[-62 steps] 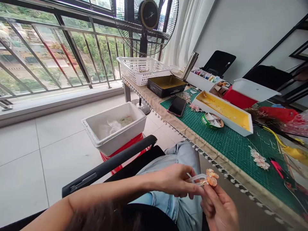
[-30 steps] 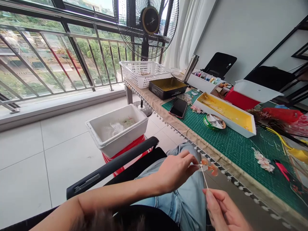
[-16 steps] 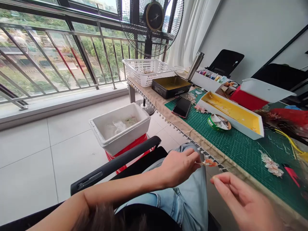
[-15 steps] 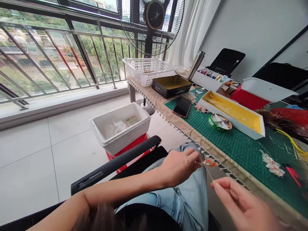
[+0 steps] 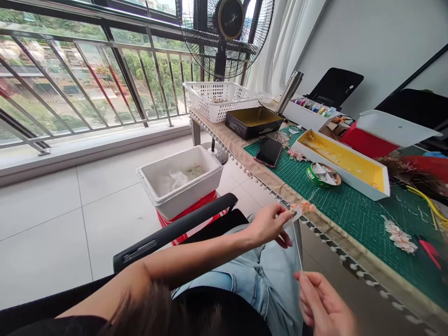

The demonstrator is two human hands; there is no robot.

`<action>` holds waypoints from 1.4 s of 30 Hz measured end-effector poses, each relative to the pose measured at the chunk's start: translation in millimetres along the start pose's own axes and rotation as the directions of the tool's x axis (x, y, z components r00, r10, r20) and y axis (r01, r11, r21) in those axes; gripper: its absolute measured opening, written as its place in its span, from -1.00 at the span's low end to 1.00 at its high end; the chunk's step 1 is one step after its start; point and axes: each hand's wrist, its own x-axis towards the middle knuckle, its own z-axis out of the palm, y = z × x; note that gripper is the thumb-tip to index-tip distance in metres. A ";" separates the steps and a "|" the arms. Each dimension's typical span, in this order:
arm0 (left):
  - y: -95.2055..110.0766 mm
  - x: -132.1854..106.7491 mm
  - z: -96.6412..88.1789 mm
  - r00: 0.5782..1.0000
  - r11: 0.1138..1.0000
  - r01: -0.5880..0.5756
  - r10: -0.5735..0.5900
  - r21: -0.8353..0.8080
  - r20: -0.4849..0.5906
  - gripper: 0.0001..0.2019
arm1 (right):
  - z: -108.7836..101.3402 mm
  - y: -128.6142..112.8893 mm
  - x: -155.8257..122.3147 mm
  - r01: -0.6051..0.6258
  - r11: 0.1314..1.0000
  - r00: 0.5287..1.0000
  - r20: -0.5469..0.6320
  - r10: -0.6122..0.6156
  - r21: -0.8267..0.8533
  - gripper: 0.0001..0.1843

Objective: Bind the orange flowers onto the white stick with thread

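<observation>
My left hand (image 5: 270,225), above my lap, pinches the base of a small orange and white flower ornament (image 5: 305,206) that points toward the table edge. A thin pale thread (image 5: 297,242) runs taut from that base down to my right hand (image 5: 324,298). There, thumb and forefinger are pressed together on the thread's lower end. Another flower piece, pale pink (image 5: 399,237), lies on the green cutting mat (image 5: 353,210) at the right.
On the table stand a round tray of beads (image 5: 322,174), a yellow-lined box (image 5: 346,161), a phone (image 5: 269,152), a black box (image 5: 254,123) and a white basket (image 5: 224,100). A white bin (image 5: 182,182) stands beside the chair's armrest (image 5: 175,233).
My left hand has lifted slightly with the flower ornament. My right hand has moved down and left, and a longer stretch of thread shows between the hands.
</observation>
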 end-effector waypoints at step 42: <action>35.9 24.2 21.3 0.966 0.827 -0.011 -0.137 -0.562 -0.220 -0.87 | 30.9 0.3 44.5 0.246 0.956 0.965 -0.052 -0.257 -0.161 -0.56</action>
